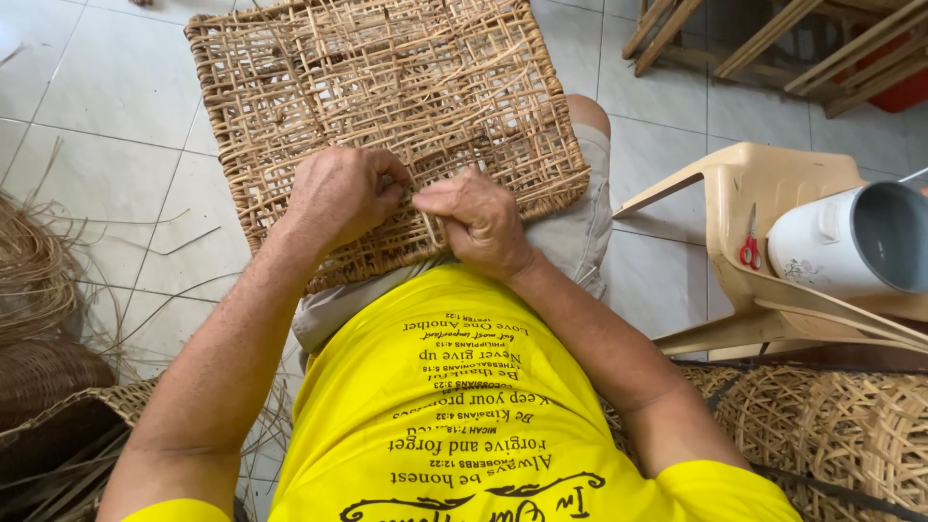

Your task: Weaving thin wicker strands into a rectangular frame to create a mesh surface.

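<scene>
Hands close together on woven rattan panel (387, 106) lying across the lap: left hand (338, 193) curled with fingertips pressed into the weave, right hand (478, 222) pinching a thin strand at its near edge; red-handled scissors (749, 242) and white cylindrical container (851, 237) on beige plastic chair (764, 179) at right.

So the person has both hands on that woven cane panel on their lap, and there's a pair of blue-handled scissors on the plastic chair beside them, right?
Not quite: the scissors have red handles, not blue. The head view shows them on the beige plastic chair, next to a white pot. The rest holds: left hand and right hand both work on the woven cane panel on the lap.
</scene>
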